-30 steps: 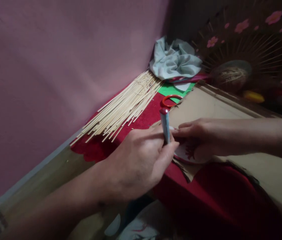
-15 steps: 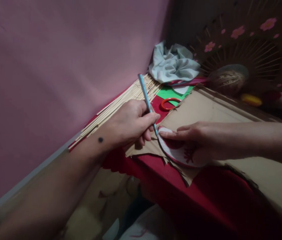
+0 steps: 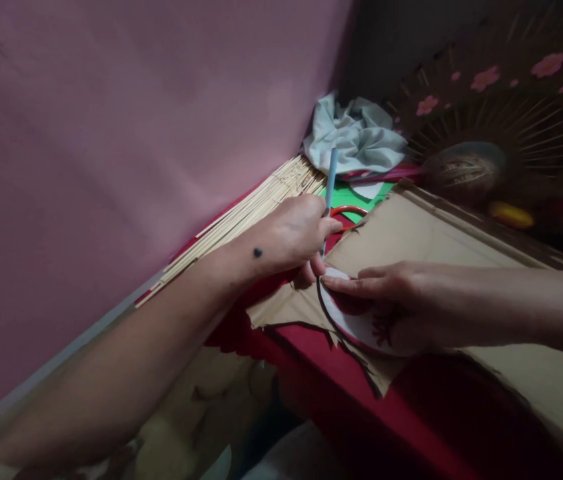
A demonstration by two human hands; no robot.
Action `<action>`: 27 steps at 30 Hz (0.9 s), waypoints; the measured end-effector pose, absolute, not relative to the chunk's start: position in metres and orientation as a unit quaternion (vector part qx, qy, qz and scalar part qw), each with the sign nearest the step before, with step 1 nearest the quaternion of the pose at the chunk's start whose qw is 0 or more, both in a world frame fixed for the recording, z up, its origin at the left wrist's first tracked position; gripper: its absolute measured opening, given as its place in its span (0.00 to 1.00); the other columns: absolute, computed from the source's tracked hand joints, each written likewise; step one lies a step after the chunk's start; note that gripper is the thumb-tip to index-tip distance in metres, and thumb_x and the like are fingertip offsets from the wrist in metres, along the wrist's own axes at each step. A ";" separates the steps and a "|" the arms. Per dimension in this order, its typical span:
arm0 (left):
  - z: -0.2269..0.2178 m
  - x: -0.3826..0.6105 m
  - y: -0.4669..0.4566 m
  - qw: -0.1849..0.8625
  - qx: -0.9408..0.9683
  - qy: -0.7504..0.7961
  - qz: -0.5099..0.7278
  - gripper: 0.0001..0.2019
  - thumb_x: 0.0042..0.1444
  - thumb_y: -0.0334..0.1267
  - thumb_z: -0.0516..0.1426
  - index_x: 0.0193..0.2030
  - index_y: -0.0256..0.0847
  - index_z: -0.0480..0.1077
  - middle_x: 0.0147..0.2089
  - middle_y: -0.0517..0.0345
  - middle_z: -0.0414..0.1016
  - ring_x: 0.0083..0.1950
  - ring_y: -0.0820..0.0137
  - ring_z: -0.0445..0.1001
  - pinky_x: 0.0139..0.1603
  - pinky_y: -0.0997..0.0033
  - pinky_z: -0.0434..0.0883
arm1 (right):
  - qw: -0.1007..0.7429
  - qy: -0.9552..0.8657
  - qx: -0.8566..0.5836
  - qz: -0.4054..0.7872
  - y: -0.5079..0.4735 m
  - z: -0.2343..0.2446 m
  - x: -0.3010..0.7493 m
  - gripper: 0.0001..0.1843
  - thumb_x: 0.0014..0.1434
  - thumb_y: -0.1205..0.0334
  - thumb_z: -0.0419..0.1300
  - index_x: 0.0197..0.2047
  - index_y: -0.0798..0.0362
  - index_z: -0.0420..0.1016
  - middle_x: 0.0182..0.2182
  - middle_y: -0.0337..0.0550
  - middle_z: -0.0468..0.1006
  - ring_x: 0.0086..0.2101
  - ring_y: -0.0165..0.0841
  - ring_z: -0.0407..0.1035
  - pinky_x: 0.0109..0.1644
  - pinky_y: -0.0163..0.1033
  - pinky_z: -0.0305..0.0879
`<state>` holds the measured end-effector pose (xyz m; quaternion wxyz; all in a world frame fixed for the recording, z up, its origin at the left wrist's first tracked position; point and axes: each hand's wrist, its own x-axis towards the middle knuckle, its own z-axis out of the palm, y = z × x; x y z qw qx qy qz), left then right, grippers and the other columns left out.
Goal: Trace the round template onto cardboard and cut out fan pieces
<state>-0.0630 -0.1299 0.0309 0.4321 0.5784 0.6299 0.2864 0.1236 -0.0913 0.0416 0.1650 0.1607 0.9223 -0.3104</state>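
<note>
My left hand (image 3: 295, 235) is closed around a light blue pen (image 3: 330, 183), its tip down at the far edge of a round white disc with a red pattern (image 3: 356, 320). A dark line runs along the disc's left rim. My right hand (image 3: 401, 297) lies flat on the disc with fingers stretched out, pressing it onto a sheet of brown cardboard (image 3: 441, 247). The cardboard rests on a red cloth-covered surface (image 3: 341, 380) and has a ragged cut edge near me.
A bundle of thin bamboo sticks (image 3: 256, 207) lies along the pink wall (image 3: 111, 133). Behind are a crumpled pale cloth (image 3: 356, 133), a red ring (image 3: 348, 213) on green paper (image 3: 346, 195), and a dark flowered fan (image 3: 501, 127) with a ball of twine (image 3: 461, 170).
My left hand has carried the pen from the near side of the disc round to its far edge, and the pen now stands more upright. The right hand stays pressed on the disc.
</note>
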 end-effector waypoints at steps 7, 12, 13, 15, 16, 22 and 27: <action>0.023 -0.065 -0.119 0.406 0.590 0.618 0.325 0.08 0.58 0.39 0.49 0.28 0.42 0.57 0.15 0.62 0.70 0.15 0.70 0.71 0.14 0.77 0.65 | 0.172 0.914 0.183 -0.317 -0.092 0.041 0.125 0.46 0.44 0.75 0.54 0.66 0.43 0.49 0.50 0.39 0.70 0.41 0.32 0.69 0.41 0.31 0.63; 0.025 -0.068 -0.128 0.349 0.590 0.620 0.381 0.08 0.58 0.41 0.49 0.29 0.42 0.60 0.18 0.61 0.71 0.15 0.72 0.70 0.13 0.77 0.65 | 0.165 0.922 0.177 -0.303 -0.092 0.041 0.126 0.45 0.45 0.74 0.54 0.66 0.45 0.48 0.49 0.41 0.71 0.43 0.35 0.69 0.45 0.34 0.63; 0.027 -0.069 -0.133 0.346 0.585 0.620 0.393 0.09 0.58 0.42 0.50 0.30 0.42 0.61 0.18 0.61 0.71 0.15 0.72 0.70 0.13 0.77 0.64 | 0.165 0.921 0.180 -0.303 -0.092 0.041 0.126 0.45 0.45 0.74 0.54 0.66 0.45 0.49 0.48 0.41 0.71 0.43 0.34 0.69 0.44 0.34 0.64; 0.031 -0.073 -0.146 0.363 0.576 0.616 0.395 0.09 0.57 0.44 0.51 0.31 0.42 0.63 0.18 0.62 0.71 0.14 0.74 0.68 0.12 0.78 0.63 | 0.167 0.920 0.180 -0.307 -0.092 0.040 0.127 0.45 0.44 0.74 0.54 0.66 0.45 0.48 0.48 0.39 0.72 0.42 0.33 0.69 0.42 0.32 0.64; 0.032 -0.074 -0.152 0.384 0.573 0.612 0.387 0.09 0.57 0.44 0.51 0.31 0.42 0.64 0.17 0.63 0.71 0.14 0.74 0.68 0.12 0.78 0.63 | 0.165 0.920 0.176 -0.309 -0.092 0.040 0.127 0.46 0.44 0.74 0.54 0.66 0.45 0.48 0.48 0.39 0.71 0.42 0.32 0.69 0.42 0.32 0.64; 0.022 -0.072 -0.169 0.497 0.561 0.563 0.347 0.10 0.58 0.44 0.50 0.31 0.42 0.63 0.19 0.61 0.74 0.18 0.71 0.73 0.15 0.77 0.66 | 0.158 0.923 0.162 -0.312 -0.090 0.040 0.127 0.47 0.43 0.75 0.53 0.66 0.45 0.48 0.48 0.39 0.72 0.42 0.34 0.70 0.44 0.33 0.64; 0.016 -0.068 -0.174 0.501 0.582 0.544 0.339 0.11 0.60 0.44 0.47 0.34 0.40 0.62 0.21 0.59 0.75 0.20 0.71 0.74 0.19 0.76 0.69 | 0.156 0.924 0.155 -0.312 -0.091 0.041 0.125 0.46 0.42 0.76 0.53 0.66 0.47 0.50 0.47 0.42 0.72 0.42 0.35 0.69 0.43 0.34 0.64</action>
